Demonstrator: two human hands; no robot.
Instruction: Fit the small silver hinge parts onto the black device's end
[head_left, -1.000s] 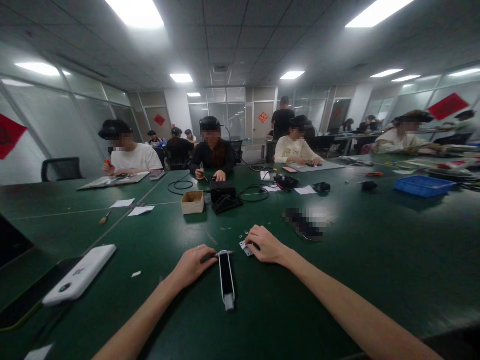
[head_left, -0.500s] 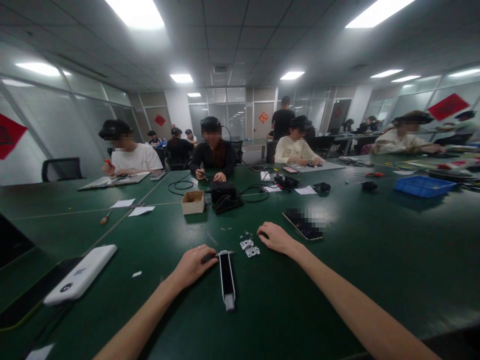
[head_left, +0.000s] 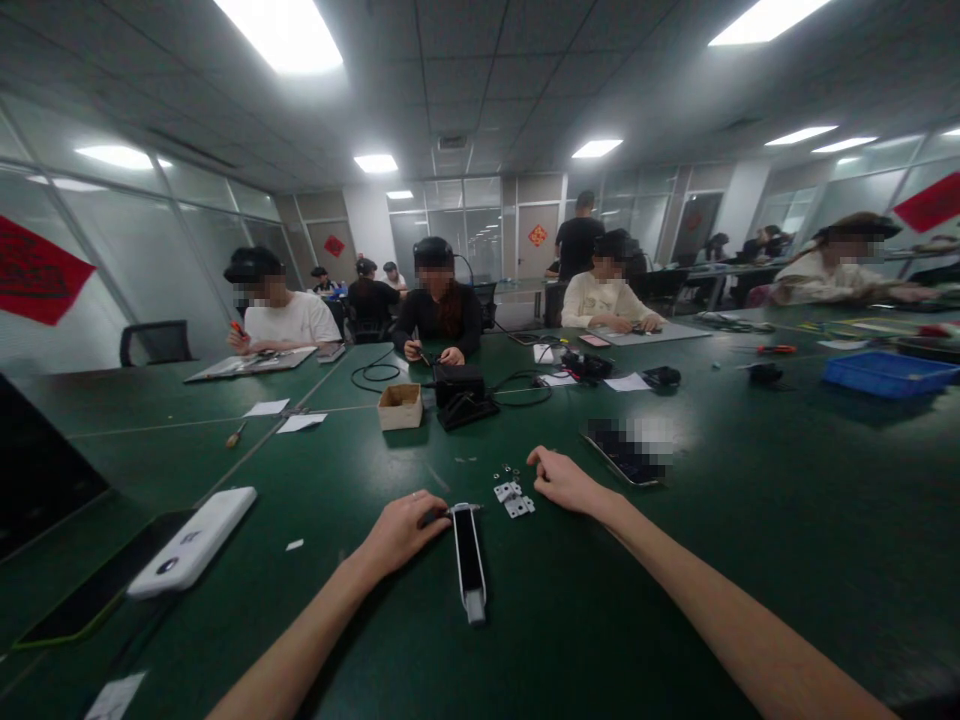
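Centrally, a person's left hand (head_left: 409, 530) is palm down on a green table (head_left: 570, 630), fingers loosely bent, thumb reaching the far left corner of a slim white-framed strip (head_left: 482, 560). Thumb and fingertips are close together; whether they pinch anything cannot be told. The strip lies flat, dark along its middle, with a pale block (head_left: 475, 607) at its near end and a thin rod (head_left: 477, 507) at its far end.

To the right of the strip and slightly beyond its far end is the right hand (head_left: 562, 482), fingers half curled; their undersides are hidden, so it is unclear whether they have hold of anything. Between this hand and the strip lie small metal plates (head_left: 514, 500), with tiny rings (head_left: 507, 472) just beyond them.

Farther right of the strip is a dark phone (head_left: 622, 455), partly pixelated. Left of the strip are a white scrap (head_left: 294, 545) and, farther off, a thick white device (head_left: 193, 543). Beyond the strip stands an open cardboard box (head_left: 400, 412), beside a black device (head_left: 459, 385). Well beyond the strip, several people (head_left: 439, 315) sit across the table.
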